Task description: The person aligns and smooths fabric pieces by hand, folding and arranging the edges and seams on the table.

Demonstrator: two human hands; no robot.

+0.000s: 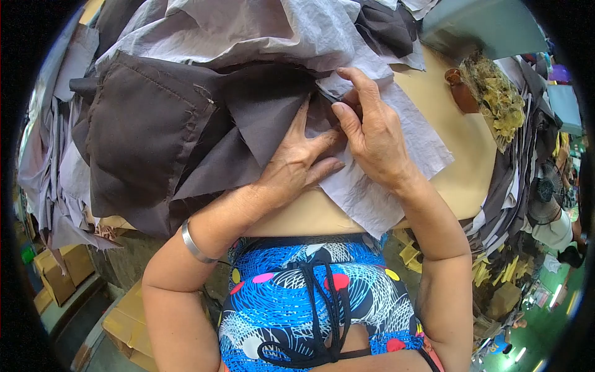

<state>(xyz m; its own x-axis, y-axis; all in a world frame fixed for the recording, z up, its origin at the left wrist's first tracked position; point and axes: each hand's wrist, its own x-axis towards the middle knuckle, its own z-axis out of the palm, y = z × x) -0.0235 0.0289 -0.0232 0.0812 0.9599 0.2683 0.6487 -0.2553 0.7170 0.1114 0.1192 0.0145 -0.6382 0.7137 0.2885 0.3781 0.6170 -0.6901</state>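
My left hand point(300, 152), with a silver bangle on its arm, lies on the dark brown cloth point(139, 130). Its fingers are spread, and one reaches along a fold, its tip partly hidden. Just to the right is my right hand point(378, 127), index finger bent and raised, thumb apart from it; the other fingers are mostly hidden behind. Both hands are over the place where the dark cloth meets a pale lilac-grey cloth point(427, 139). The dark piece has stitched seams and loose thread ends.
More pale cloth point(248, 31) is heaped at the back of the tan work surface point(477, 149). To the right are a grey-blue box point(483, 28), a brown pot point(462, 93) and a yellowish bundle point(502, 102). Cardboard boxes point(130, 322) stand below left.
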